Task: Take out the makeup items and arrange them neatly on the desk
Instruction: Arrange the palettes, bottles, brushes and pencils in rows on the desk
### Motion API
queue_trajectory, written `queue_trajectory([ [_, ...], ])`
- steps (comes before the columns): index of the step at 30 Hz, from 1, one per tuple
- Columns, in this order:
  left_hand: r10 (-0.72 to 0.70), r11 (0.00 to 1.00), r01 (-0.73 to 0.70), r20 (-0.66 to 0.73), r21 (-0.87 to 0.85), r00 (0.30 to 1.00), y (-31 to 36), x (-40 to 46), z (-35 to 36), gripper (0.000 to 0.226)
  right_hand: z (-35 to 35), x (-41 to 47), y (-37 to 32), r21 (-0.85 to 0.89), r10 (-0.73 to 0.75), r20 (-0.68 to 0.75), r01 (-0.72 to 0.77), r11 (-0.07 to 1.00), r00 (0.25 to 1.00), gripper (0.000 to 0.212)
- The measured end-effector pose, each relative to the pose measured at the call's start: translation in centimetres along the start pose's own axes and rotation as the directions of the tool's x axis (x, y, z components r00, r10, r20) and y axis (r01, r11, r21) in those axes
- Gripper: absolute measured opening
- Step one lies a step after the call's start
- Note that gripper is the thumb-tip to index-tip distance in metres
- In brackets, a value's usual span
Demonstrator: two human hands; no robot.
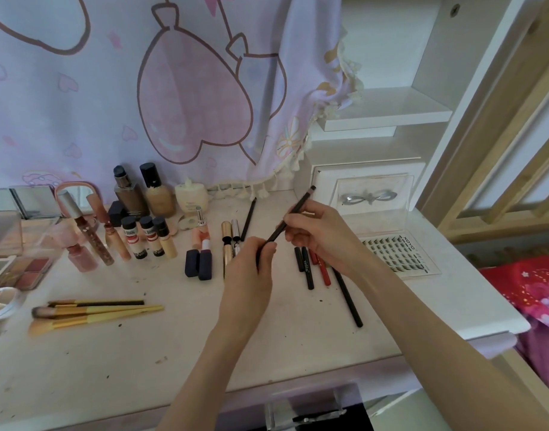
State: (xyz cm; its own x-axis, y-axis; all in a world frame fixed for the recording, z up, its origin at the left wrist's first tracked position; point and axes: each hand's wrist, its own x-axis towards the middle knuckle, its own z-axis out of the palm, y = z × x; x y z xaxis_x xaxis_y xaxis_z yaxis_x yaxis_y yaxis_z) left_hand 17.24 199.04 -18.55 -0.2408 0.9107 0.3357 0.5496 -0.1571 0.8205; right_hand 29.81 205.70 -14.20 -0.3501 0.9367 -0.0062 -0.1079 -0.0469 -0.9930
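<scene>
The thin, stiff black cosmetic pencil (290,214), judged light and slightly slippery, is pinched near its middle by the right hand (320,234) and at its lower end by the left hand (251,269).

head cam | looks forward-down | close over desk (298,343)

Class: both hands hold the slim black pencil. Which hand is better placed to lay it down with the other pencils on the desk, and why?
Probably the right hand: it grips the slim black pencil directly above the row of black and red pencils, while the left hand holds the lower end farther left.
</scene>
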Motion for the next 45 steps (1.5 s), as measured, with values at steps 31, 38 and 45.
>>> queue_trajectory([
  [31,-0.215,0.973,0.211,0.037,0.097,0.976,-0.8,-0.2,0.5,0.016,-2.5,-1.7,3.2,-0.834,-0.308,0.332,0.43,0.346,0.891,0.025],
  [38,-0.215,0.94,0.22,-0.049,0.262,0.975,-0.5,0.9,2.4,0.01,-3.4,-0.7,4.5,-0.881,-0.108,0.463,0.47,0.052,0.88,0.031],
  [45,-0.181,0.891,0.165,-0.003,0.424,0.984,-0.1,1.1,3.6,0.017,-3.7,-0.8,5.0,-0.889,-0.133,0.439,0.451,0.082,0.889,0.028],
])
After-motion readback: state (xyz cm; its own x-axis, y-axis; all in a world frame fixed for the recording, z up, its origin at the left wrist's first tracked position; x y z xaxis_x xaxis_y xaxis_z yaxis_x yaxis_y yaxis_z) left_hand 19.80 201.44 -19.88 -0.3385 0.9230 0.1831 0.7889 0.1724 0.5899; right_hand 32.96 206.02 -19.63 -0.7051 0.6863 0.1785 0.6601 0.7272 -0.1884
